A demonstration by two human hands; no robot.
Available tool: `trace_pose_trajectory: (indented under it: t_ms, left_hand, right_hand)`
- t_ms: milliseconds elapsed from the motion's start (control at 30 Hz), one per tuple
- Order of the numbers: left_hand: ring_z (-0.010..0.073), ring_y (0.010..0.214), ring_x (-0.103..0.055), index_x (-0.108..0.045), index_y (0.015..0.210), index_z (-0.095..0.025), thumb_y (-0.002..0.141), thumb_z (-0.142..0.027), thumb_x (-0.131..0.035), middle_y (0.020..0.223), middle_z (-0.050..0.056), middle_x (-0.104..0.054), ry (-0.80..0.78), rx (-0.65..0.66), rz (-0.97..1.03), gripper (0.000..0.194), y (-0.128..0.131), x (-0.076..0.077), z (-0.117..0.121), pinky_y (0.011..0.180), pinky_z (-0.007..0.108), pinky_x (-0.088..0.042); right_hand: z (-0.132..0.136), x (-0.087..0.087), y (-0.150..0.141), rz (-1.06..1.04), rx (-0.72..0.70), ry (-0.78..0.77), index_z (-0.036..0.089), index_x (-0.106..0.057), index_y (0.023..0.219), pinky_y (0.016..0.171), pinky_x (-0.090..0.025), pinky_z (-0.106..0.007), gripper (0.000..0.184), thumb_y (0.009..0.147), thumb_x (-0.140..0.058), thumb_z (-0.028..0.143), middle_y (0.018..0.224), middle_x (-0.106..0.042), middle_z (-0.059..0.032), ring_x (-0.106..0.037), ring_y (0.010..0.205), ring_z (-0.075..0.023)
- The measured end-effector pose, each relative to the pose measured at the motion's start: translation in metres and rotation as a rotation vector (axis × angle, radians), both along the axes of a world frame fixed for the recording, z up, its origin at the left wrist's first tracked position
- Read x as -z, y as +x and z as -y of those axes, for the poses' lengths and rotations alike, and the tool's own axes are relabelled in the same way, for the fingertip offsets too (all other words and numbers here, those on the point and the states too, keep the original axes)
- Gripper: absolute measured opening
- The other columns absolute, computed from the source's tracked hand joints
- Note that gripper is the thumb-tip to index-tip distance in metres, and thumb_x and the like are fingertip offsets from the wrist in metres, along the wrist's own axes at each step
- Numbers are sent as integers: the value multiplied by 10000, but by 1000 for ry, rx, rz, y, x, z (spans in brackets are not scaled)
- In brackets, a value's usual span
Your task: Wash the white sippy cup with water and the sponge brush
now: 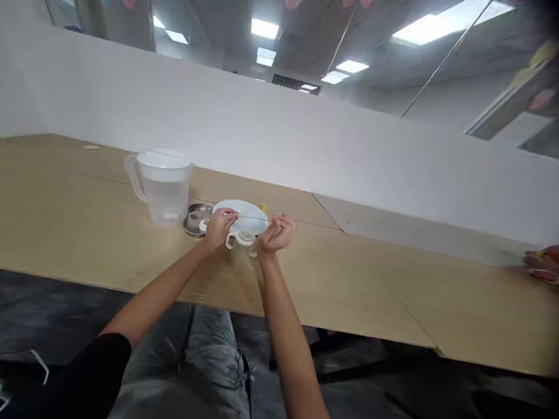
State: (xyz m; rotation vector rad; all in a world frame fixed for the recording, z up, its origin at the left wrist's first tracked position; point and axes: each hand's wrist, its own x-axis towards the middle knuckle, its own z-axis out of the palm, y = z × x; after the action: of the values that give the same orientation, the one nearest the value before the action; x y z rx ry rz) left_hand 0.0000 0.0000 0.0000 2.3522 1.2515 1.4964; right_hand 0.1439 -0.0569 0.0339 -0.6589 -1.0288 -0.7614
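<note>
My left hand [217,228] is closed in a pinch on a small whitish piece [239,215]. From that piece a thin dark strand [255,218] runs straight across to my right hand [278,234], whose fingertips are closed on its other end. Whether the strand is a wire or a thread, I cannot tell. Both hands are above a white plate [238,205]. Just below them, between my wrists, a clear cup [241,249] with two white handles stands on the table; my right hand partly covers it.
A clear lidded pitcher [166,192] stands left of my hands, beside a round metal dish [192,224]. Something small and yellow [263,208] shows behind the plate. A white wall [262,134] with mirror-like panels backs the wooden table [87,215]. A blurred red object [544,265] is far right.
</note>
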Motion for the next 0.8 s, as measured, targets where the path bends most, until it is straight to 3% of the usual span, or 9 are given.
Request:
trace_pose_trajectory:
  t_ms: [333,800]
  left_hand:
    - [208,966,-591,-720,1021,-245,932,-306,-489,1016,58,-682,27,-36,-3,255,1,-4,4,892,364,-442]
    - [198,948,-601,-723,1002,-252,936,-316,-494,973,37,-705,25,-73,-12,247,3,-9,10,876,346,-406]
  right_hand:
    - [4,-4,1,-106,-22,-72,199,-490,795,786,-489,-376,217,956,-375,291,757,-511,-28,-548,771,-154]
    - [5,-7,3,-341,-47,-203,214,-441,764,739,-473,-351,315,957,-310,425,751,-493,-34,-542,756,-163]
